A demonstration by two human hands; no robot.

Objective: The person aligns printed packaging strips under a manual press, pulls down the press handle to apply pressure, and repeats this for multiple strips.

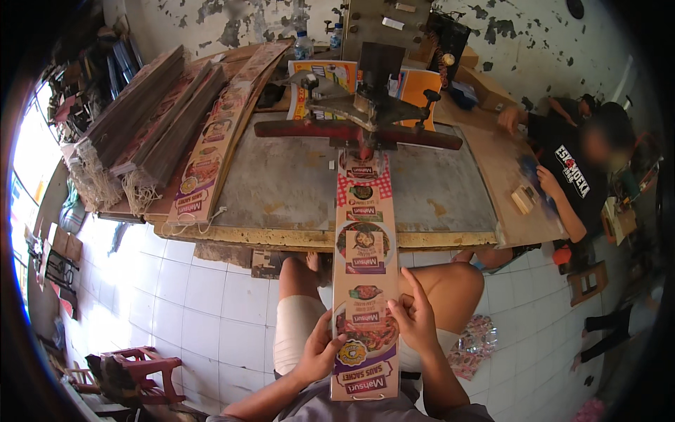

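A long printed cardboard strip (365, 281) runs from my lap to a metal press (362, 116) on the workbench, its far end beneath the press's red-and-black crossbar. My left hand (322, 354) grips the strip's left edge near the close end, thumb on top. On the right edge, a little farther up, my right hand (416, 320) holds it with the thumb on the printed face and the index finger stretched forward. A short loop of white string shows at the strip's near end. Whatever fingers lie under the strip are hidden.
Stacked strips with white strings (130, 133) lie at the bench's left, beside a single printed strip (211, 141). Farther back stand plastic bottles (304, 46). A co-worker in a black shirt (562, 155) sits at right near a small wooden block (523, 199). A red stool (151, 369) stands lower left.
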